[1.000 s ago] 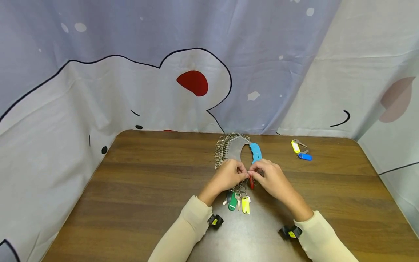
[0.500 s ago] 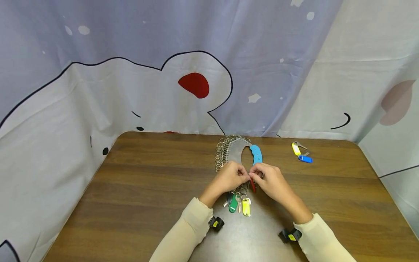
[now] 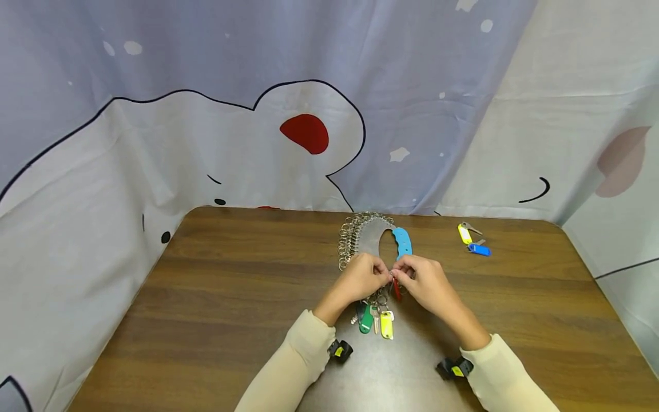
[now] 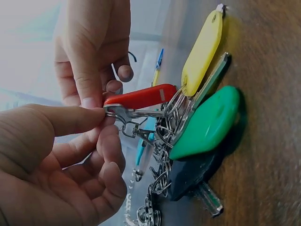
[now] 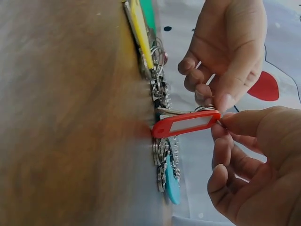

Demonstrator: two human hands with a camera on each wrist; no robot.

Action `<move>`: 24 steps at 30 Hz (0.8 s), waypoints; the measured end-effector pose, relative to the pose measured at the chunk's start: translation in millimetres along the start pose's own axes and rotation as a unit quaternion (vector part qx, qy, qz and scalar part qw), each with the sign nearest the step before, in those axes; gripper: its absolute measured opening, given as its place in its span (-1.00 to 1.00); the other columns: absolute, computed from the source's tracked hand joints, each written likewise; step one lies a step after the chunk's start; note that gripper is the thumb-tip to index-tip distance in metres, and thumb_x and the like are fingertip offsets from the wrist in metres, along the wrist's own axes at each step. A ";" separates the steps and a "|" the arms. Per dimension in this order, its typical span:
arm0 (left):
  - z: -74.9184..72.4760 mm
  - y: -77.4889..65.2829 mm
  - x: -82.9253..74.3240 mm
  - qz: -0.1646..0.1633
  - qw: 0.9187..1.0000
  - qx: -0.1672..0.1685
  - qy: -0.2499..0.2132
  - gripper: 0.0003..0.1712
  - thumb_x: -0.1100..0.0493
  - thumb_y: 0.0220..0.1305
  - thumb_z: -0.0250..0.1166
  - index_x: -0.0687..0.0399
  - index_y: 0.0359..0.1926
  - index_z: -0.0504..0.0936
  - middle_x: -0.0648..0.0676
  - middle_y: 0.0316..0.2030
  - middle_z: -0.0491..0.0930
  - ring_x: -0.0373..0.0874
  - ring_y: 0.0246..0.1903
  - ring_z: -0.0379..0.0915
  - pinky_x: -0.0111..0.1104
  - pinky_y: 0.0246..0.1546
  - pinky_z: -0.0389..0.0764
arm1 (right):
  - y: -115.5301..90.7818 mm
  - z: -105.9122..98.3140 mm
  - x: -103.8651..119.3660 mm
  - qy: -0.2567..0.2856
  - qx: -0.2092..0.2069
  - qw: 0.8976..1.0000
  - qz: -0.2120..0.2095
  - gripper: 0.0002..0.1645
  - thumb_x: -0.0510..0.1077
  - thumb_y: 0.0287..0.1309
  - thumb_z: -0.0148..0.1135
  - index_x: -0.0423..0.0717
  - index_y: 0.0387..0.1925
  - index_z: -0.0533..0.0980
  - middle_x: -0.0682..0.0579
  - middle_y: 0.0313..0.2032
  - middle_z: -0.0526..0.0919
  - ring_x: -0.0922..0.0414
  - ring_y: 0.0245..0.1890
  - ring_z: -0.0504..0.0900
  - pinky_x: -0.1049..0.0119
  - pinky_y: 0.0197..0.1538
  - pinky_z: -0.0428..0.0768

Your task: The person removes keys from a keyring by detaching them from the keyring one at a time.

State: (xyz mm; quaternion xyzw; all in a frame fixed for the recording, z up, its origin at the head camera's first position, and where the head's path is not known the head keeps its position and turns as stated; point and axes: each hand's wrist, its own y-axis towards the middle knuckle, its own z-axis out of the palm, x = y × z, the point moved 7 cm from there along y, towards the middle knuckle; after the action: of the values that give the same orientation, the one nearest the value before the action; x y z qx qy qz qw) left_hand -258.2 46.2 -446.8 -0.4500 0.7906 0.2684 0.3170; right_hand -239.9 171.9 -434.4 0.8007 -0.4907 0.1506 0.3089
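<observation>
My left hand (image 3: 362, 276) and right hand (image 3: 422, 277) meet fingertip to fingertip at the near side of a crescent-shaped metal key holder (image 3: 369, 240). Between thumb and finger, each hand pinches a small key ring (image 5: 205, 108). From it hang a red key tag (image 5: 188, 123) and a silver key (image 4: 143, 113). A metal clasp (image 4: 143, 134) touches the ring by the left fingers; whether it is threaded through is hard to tell. Small rings line the holder's outer edge, and a blue handle (image 3: 403, 241) forms its right side.
A green key tag (image 3: 366, 319), a yellow key tag (image 3: 386, 325) and keys hang at the holder's near end. At the back right of the wooden table (image 3: 231, 297) lie another yellow tag (image 3: 464, 233) and a blue tag (image 3: 479, 249) with keys. A printed curtain stands behind.
The red tag swings slightly below the fingers. Both hands keep their pinch at nearly the same place; the head view shifts a little.
</observation>
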 end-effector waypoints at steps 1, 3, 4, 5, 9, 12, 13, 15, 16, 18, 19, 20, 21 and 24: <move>-0.2 0.5 0.3 0.001 1.000 -0.003 0.001 -0.83 0.23 0.11 0.34 0.06 -0.60 0.68 -0.08 -0.65 0.60 -0.35 -0.64 0.36 -0.53 -0.57 0.40 | 0.8 0.3 0.0 0.001 0.004 1.000 0.003 -0.94 -0.20 0.13 0.34 -0.02 -0.43 0.61 0.15 -0.55 0.63 0.25 -0.55 0.53 0.25 -0.46 0.57; -0.7 0.9 0.2 0.002 1.000 -0.006 0.003 -0.83 0.24 0.09 0.34 0.06 -0.61 0.67 -0.08 -0.66 0.59 -0.35 -0.64 0.35 -0.54 -0.56 0.40 | 2.2 0.9 -0.2 0.002 0.013 1.000 0.009 -0.94 -0.19 0.15 0.33 0.00 -0.42 0.61 0.16 -0.55 0.63 0.25 -0.55 0.53 0.26 -0.45 0.57; -0.4 1.2 0.5 0.001 1.000 -0.005 0.002 -0.84 0.23 0.08 0.34 0.05 -0.61 0.67 -0.08 -0.66 0.59 -0.36 -0.64 0.36 -0.54 -0.57 0.40 | 2.6 1.2 -0.3 0.003 0.018 1.000 0.010 -0.94 -0.19 0.15 0.32 0.00 -0.42 0.61 0.16 -0.55 0.64 0.26 -0.55 0.53 0.26 -0.45 0.57; 0.1 1.4 0.5 0.001 1.000 -0.003 0.001 -0.84 0.23 0.08 0.35 0.05 -0.61 0.67 -0.08 -0.67 0.59 -0.36 -0.64 0.36 -0.55 -0.57 0.40 | 2.7 1.3 -0.6 0.004 0.022 1.000 0.012 -0.94 -0.19 0.15 0.32 0.00 -0.42 0.61 0.17 -0.56 0.63 0.26 -0.56 0.53 0.26 -0.45 0.57; 0.8 1.5 -1.2 0.008 1.000 0.001 -0.003 -0.87 0.26 0.02 0.36 0.05 -0.62 0.68 -0.09 -0.68 0.58 -0.38 -0.66 0.35 -0.57 -0.59 0.40 | 1.9 0.3 -2.6 0.009 0.028 0.999 0.016 -0.93 -0.21 0.13 0.34 -0.02 -0.44 0.61 0.16 -0.57 0.63 0.26 -0.56 0.52 0.27 -0.47 0.56; 0.8 1.2 -3.1 0.019 1.000 0.005 -0.013 -0.88 0.31 -0.03 0.34 0.07 -0.62 0.68 -0.06 -0.68 0.58 -0.38 -0.66 0.35 -0.57 -0.61 0.41 | 1.7 -0.6 -3.8 0.011 0.025 1.000 0.014 -0.93 -0.23 0.11 0.35 -0.04 -0.45 0.62 0.15 -0.58 0.62 0.25 -0.57 0.51 0.26 -0.48 0.55; 0.9 1.0 -3.6 0.021 1.000 0.007 -0.017 -0.88 0.33 -0.04 0.34 0.08 -0.62 0.68 -0.05 -0.68 0.59 -0.37 -0.67 0.36 -0.57 -0.61 0.41 | 1.7 -0.8 -4.2 0.012 0.023 1.000 0.015 -0.94 -0.24 0.11 0.35 -0.05 -0.45 0.62 0.14 -0.58 0.62 0.25 -0.57 0.51 0.26 -0.47 0.55; 1.1 0.6 -3.7 0.018 0.999 0.011 -0.025 -0.89 0.33 -0.03 0.35 0.08 -0.60 0.69 -0.04 -0.67 0.60 -0.37 -0.66 0.37 -0.57 -0.62 0.41 | 1.7 -1.0 -5.0 0.013 0.022 1.000 0.017 -0.94 -0.24 0.11 0.35 -0.06 -0.45 0.63 0.13 -0.58 0.63 0.24 -0.56 0.51 0.26 -0.47 0.55; 1.5 0.4 -3.1 0.013 0.999 0.012 -0.028 -0.89 0.32 -0.01 0.36 0.08 -0.60 0.70 -0.04 -0.66 0.60 -0.37 -0.66 0.37 -0.57 -0.61 0.41 | 1.6 -1.0 -5.4 0.014 0.021 0.999 0.020 -0.94 -0.25 0.11 0.35 -0.06 -0.44 0.63 0.12 -0.58 0.63 0.24 -0.56 0.52 0.25 -0.47 0.55; 1.9 0.0 -1.9 0.003 1.000 0.013 -0.029 -0.88 0.27 0.03 0.37 0.08 -0.59 0.70 -0.05 -0.66 0.61 -0.37 -0.66 0.37 -0.56 -0.61 0.40 | 1.7 -0.6 -6.3 0.016 0.022 0.999 0.026 -0.94 -0.24 0.11 0.35 -0.05 -0.44 0.63 0.12 -0.57 0.64 0.24 -0.56 0.52 0.25 -0.46 0.56; 2.3 -0.1 -1.3 -0.002 1.000 0.012 -0.027 -0.87 0.24 0.06 0.38 0.07 -0.59 0.70 -0.06 -0.66 0.61 -0.37 -0.66 0.36 -0.55 -0.61 0.40 | 1.8 0.0 -6.7 0.017 0.023 0.999 0.027 -0.94 -0.24 0.12 0.34 -0.05 -0.43 0.62 0.12 -0.56 0.64 0.24 -0.55 0.53 0.25 -0.45 0.56; 2.6 0.0 -0.6 -0.006 1.000 0.011 -0.023 -0.85 0.22 0.07 0.38 0.07 -0.59 0.69 -0.06 -0.65 0.61 -0.37 -0.66 0.36 -0.55 -0.62 0.39 | 1.9 0.6 -6.9 0.016 0.024 0.999 0.028 -0.94 -0.24 0.12 0.34 -0.05 -0.43 0.62 0.12 -0.56 0.64 0.24 -0.55 0.53 0.25 -0.45 0.56; 2.8 0.1 -0.1 -0.008 1.000 0.009 -0.019 -0.84 0.20 0.09 0.38 0.06 -0.60 0.69 -0.07 -0.65 0.60 -0.37 -0.66 0.36 -0.55 -0.62 0.39 | 1.9 1.1 -7.1 0.015 0.024 0.999 0.028 -0.94 -0.24 0.12 0.34 -0.05 -0.43 0.62 0.12 -0.56 0.64 0.24 -0.55 0.52 0.25 -0.45 0.56; 3.5 0.6 0.2 -0.005 1.000 0.007 -0.010 -0.82 0.19 0.10 0.37 0.05 -0.61 0.67 -0.08 -0.65 0.60 -0.37 -0.66 0.34 -0.54 -0.62 0.37 | 2.2 1.7 -6.8 0.014 0.019 0.999 0.023 -0.93 -0.24 0.11 0.35 -0.04 -0.44 0.62 0.13 -0.56 0.64 0.25 -0.55 0.52 0.26 -0.47 0.55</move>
State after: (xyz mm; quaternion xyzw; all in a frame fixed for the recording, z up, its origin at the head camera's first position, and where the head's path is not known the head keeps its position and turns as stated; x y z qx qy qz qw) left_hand -258.0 48.8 -449.1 -0.4493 0.7866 0.2661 0.3295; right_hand -245.2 174.8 -438.7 0.7926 -0.5018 0.1779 0.2971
